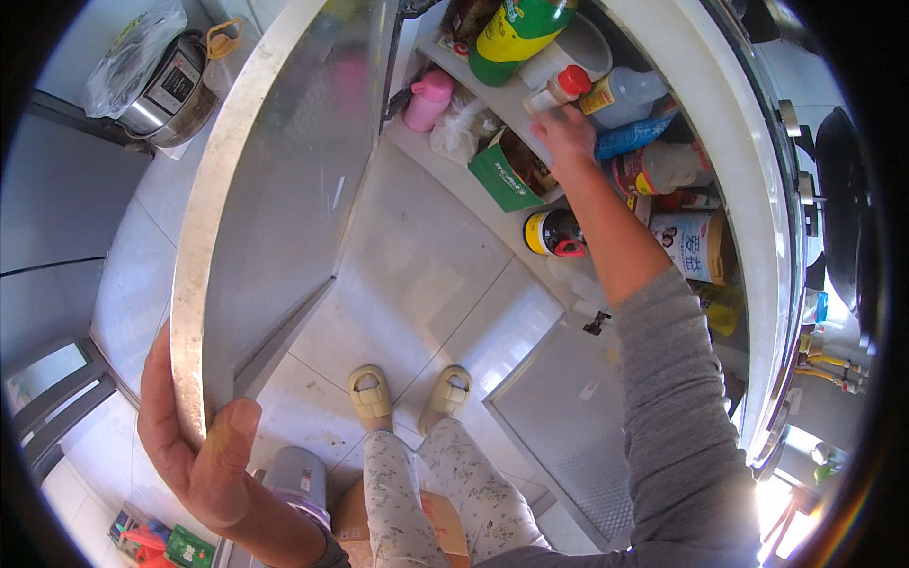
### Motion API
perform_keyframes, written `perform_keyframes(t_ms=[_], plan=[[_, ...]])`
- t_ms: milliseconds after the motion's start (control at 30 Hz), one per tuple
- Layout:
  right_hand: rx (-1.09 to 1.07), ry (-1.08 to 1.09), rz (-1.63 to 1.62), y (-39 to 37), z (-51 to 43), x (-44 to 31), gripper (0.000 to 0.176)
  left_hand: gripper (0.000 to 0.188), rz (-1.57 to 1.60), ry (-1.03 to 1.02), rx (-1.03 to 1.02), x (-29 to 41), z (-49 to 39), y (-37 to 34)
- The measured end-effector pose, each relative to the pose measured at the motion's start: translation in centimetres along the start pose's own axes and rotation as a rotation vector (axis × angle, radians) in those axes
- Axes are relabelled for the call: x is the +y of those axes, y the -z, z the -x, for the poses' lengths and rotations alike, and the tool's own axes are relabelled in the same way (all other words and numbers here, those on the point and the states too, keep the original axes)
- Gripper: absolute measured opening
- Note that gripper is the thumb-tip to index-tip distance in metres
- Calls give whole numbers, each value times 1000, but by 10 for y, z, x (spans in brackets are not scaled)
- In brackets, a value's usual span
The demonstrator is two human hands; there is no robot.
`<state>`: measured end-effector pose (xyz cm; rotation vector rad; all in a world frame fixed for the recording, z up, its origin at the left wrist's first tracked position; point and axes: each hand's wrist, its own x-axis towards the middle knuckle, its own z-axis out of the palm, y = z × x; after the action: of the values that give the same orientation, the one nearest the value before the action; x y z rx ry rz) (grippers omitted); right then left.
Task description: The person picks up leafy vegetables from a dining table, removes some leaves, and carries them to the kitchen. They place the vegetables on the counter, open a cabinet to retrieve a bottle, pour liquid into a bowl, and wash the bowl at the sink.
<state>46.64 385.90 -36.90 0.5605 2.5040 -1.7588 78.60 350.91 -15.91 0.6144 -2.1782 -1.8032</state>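
Note:
At the left, my left hand [206, 454] grips the edge of an open cabinet door [284, 163], thumb on one face and fingers on the other. My right hand [566, 142] reaches into the cabinet, up against a small red-capped jar [550, 94] at the upper shelf [490, 85]. Its fingers are partly hidden and blurred, so whether they grip the jar is unclear. Around that hand are a green bottle with a yellow label [515, 42], a white round container [579, 50], a clear plastic bottle [628, 92] and a blue packet [635, 136].
Below stand a pink bottle [428, 99], a green open box [501, 177], a dark sauce bottle [557, 231] and a tin [685, 245]. A second door [561, 419] hangs open at right. A lidded bin [295, 476] and cardboard box [353, 518] are near my legs.

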Motion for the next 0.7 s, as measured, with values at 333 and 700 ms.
perform_keyframes(t_ms=[333,700], plan=[[822,271,887,99,-65,-35,71,68,-6,3,-58,7,3,2],[642,386,369,86,-31,-46,67,64,35,61,-108,12,-2,-3]])
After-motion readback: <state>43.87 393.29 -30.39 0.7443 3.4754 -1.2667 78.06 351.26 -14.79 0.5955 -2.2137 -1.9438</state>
